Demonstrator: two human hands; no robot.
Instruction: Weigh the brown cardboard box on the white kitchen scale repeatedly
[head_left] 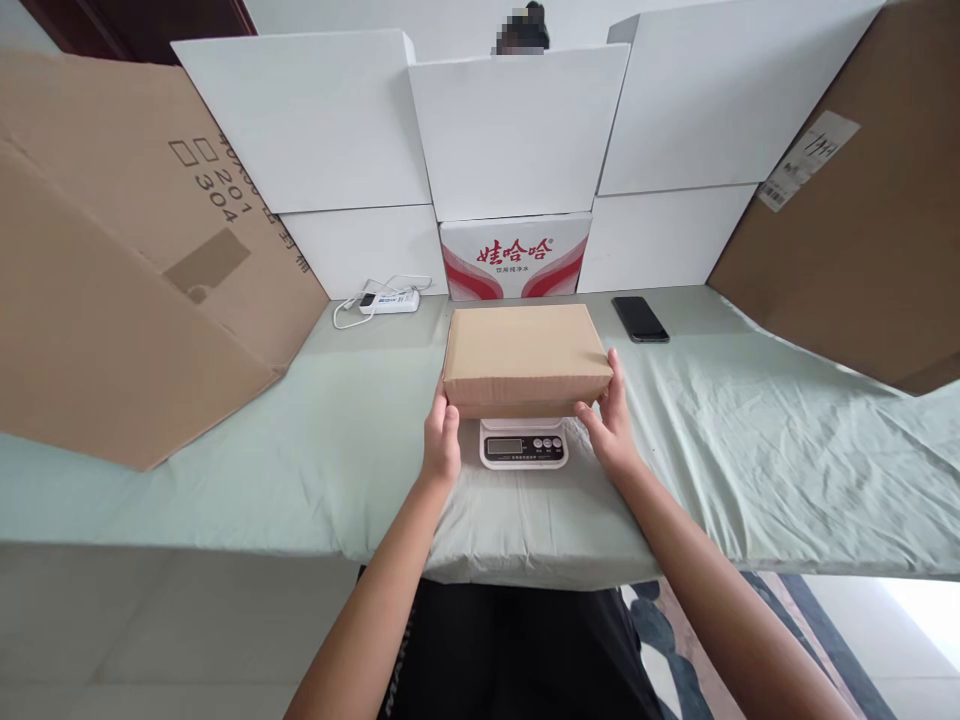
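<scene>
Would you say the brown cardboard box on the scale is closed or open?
Closed: the cardboard box shows a flat, unbroken top with no raised flaps as it sits on the scale, both hands at its near corners.

Green-sheeted table carries scale, phone, power strip.

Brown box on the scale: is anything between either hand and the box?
Nothing visible. The left hand is on the near left corner of the brown box, the right hand on its near right corner. The box sits on the scale; the phone lies apart, behind.
</scene>
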